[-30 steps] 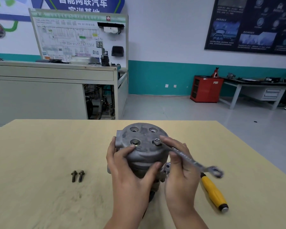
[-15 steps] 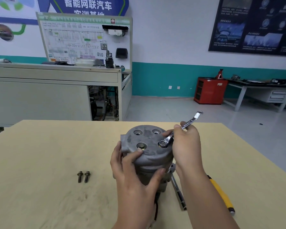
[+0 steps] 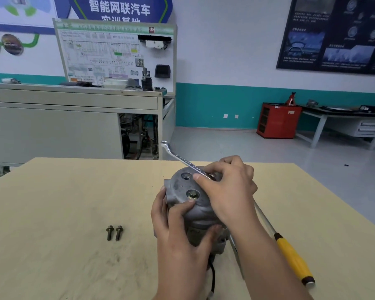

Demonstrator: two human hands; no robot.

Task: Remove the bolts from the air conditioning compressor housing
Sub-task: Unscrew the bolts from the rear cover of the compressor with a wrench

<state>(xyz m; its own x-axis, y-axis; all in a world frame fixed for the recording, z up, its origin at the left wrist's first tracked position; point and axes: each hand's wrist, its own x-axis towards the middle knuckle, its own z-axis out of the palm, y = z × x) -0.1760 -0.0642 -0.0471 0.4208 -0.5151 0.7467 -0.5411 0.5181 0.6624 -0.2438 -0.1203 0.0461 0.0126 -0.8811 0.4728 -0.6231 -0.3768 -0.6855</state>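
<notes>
1. My right hand point(image 3: 227, 189) sits on top of the compressor housing point(image 3: 182, 188), its fingers point(image 3: 236, 162) curled round the lower end of a silver wrench point(image 3: 182, 162). The thumb presses the shaft from the near side.
2. The wrench slants up and away to the left from the housing top, its open end in the air beyond the housing. The end inside my grip is hidden, so I cannot tell what it sits on.
3. My left hand point(image 3: 178, 230) wraps the housing's near left side. Its fingers point(image 3: 182, 207) are spread over the grey casting and the thumb is hooked across the front lower down.
4. The housing stands upright on the bench point(image 3: 63, 202), round face up. One bolt point(image 3: 192, 194) is seated in the near hole of that face, just above my left forefinger. The hole behind it point(image 3: 185, 176) is open.
5. Two loose bolts point(image 3: 114, 232) lie side by side on the bench, well to the left of the housing, heads pointing away from me.
6. A yellow-handled tool point(image 3: 292, 256) lies to the right of the housing. Its metal shaft runs back towards the housing, beside my right forearm.
7. A thin black cable point(image 3: 213, 278) trails from under the housing towards me.
8. Far beyond the housing stand a wiring board point(image 3: 117, 55) on the left and a red cabinet point(image 3: 277, 120) on the right.
</notes>
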